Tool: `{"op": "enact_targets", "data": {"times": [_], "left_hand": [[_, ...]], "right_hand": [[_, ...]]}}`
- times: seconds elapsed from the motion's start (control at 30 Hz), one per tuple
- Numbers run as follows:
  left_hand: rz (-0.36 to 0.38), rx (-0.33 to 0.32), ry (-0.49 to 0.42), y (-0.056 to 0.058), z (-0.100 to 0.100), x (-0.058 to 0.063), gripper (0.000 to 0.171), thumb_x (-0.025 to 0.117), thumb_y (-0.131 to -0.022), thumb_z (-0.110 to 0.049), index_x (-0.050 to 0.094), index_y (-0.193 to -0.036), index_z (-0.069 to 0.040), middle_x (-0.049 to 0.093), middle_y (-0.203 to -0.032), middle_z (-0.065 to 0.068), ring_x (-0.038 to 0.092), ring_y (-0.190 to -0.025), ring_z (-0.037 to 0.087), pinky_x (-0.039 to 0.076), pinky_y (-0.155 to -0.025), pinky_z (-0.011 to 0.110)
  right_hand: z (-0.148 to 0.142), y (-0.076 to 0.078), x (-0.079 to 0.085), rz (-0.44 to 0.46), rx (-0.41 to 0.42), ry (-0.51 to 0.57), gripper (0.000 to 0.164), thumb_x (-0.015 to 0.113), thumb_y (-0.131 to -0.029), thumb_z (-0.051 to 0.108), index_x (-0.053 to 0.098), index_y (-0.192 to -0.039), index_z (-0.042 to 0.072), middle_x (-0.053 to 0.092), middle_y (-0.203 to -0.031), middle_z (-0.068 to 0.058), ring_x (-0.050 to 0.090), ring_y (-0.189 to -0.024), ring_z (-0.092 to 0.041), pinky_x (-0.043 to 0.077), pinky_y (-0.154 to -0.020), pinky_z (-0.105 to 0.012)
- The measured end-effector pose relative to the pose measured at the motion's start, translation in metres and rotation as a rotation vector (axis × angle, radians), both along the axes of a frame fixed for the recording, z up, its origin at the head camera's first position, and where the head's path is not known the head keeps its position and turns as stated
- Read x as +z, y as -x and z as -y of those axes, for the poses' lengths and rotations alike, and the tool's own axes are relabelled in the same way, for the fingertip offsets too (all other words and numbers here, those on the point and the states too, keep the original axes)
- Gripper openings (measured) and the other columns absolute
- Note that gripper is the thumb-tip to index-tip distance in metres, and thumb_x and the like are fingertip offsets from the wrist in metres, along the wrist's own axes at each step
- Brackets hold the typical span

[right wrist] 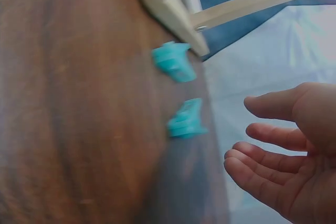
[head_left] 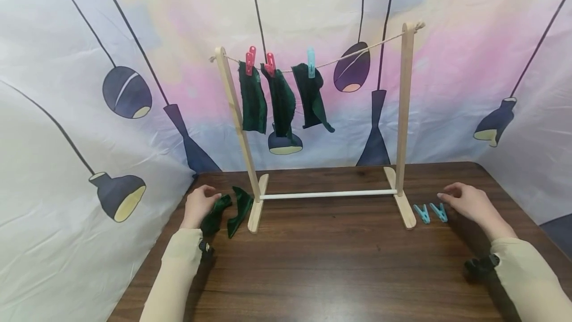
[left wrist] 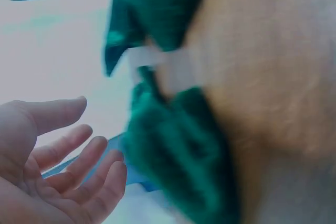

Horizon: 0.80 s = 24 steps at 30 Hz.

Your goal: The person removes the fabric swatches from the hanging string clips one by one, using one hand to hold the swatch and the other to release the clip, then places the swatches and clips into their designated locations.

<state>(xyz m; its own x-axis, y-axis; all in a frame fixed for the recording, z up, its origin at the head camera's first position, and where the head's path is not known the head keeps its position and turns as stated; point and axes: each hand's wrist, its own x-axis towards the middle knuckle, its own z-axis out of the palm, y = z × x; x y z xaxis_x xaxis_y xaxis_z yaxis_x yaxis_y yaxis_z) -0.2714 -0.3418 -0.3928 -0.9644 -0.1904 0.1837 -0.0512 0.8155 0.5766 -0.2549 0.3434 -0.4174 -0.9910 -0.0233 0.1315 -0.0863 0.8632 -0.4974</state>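
My left hand [head_left: 201,206] hovers over a dark green cloth piece [head_left: 216,216] at the table's left, fingers loosely bent and apart from it in the left wrist view. Beside it lies a second green cloth piece [head_left: 240,211], close to the rack's foot. At the right, my right hand [head_left: 469,205] is held near two light blue clothespins [head_left: 439,212], with a gap between thumb and fingers and nothing in them. Three green cloth strips hang from the rope [head_left: 344,57]; red clothespins [head_left: 250,62] hold the left two, a blue clothespin [head_left: 311,63] the third.
A wooden rack [head_left: 405,108] with two posts and a white crossbar [head_left: 328,195] stands on the brown table [head_left: 330,262]. Behind it hangs a backdrop cloth [head_left: 178,24] printed with lamps. Dark wrist cameras sit at both sleeves.
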Motion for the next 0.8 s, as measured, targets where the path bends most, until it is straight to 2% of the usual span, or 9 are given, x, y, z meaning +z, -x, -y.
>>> {"op": "enact_targets", "data": {"times": [0.17, 0.4, 0.57, 0.8], "left_hand": [[-0.079, -0.020, 0.001, -0.007, -0.005, 0.026, 0.038, 0.064, -0.100, -0.024, 0.063, -0.123, 0.006, 0.065, -0.118, 0.028, 0.061, -0.108, 0.043, 0.048, -0.090, 0.055], [-0.194, -0.066, -0.002, -0.020, -0.010, 0.055, 0.038, 0.064, -0.100, -0.027, 0.064, -0.123, 0.002, 0.068, -0.114, 0.025, 0.063, -0.103, 0.041, 0.049, -0.088, 0.054], [-0.224, -0.104, -0.008, -0.028, -0.021, 0.069, 0.035, 0.065, -0.099, -0.027, 0.066, -0.121, 0.001, 0.070, -0.112, 0.023, 0.064, -0.102, 0.039, 0.049, -0.087, 0.052], [-0.270, -0.171, -0.038, -0.029, -0.050, 0.084, 0.032, 0.066, -0.100, -0.026, 0.068, -0.120, -0.001, 0.072, -0.107, 0.018, 0.067, -0.097, 0.032, 0.050, -0.083, 0.045]], "right_hand": [[0.002, -0.006, 0.020, -0.090, -0.023, 0.016, 0.056, 0.058, -0.102, 0.037, 0.054, -0.123, -0.014, 0.060, -0.111, -0.037, 0.057, -0.101, -0.054, 0.046, -0.078, -0.062], [0.006, -0.019, 0.049, -0.189, -0.039, 0.067, 0.056, 0.056, -0.102, 0.043, 0.055, -0.128, -0.007, 0.062, -0.112, -0.035, 0.057, -0.102, -0.051, 0.044, -0.078, -0.062], [0.015, -0.026, 0.062, -0.240, -0.020, 0.070, 0.052, 0.057, -0.102, 0.041, 0.057, -0.129, -0.004, 0.064, -0.111, -0.033, 0.059, -0.102, -0.050, 0.044, -0.078, -0.061], [0.039, -0.029, 0.077, -0.287, 0.036, 0.080, 0.048, 0.061, -0.101, 0.038, 0.060, -0.130, -0.001, 0.067, -0.110, -0.028, 0.062, -0.099, -0.044, 0.047, -0.075, -0.056]]}}
